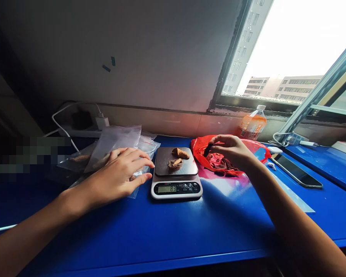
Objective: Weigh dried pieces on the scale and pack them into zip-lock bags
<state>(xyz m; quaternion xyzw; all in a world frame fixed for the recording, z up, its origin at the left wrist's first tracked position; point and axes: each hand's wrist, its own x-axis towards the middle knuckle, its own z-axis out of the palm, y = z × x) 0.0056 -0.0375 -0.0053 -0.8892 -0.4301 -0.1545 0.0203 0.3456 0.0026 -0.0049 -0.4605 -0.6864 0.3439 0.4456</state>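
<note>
A kitchen scale point(177, 187) stands on the blue table, its display showing what looks like 8.3. On its metal plate point(161, 165) lie a few brown dried pieces point(181, 153). My right hand point(229, 150) pinches a dark dried piece point(208, 149) above an open red plastic bag point(200, 144). Inside that bag are several dark, wrinkled dried pieces point(223, 163). Just left of the scale, my left hand point(129, 171) is open, its fingers spread and holding nothing visible. It is over clear plastic bags point(121, 136) with brown contents, partly hidden by the hand.
A bottle of orange drink point(253, 123) stands behind the red bag by the window. To the right lie a phone point(298, 171), a white earbud point(271, 166) and a flat clear bag point(294, 196). A white charger with cable point(102, 122) is at the back left.
</note>
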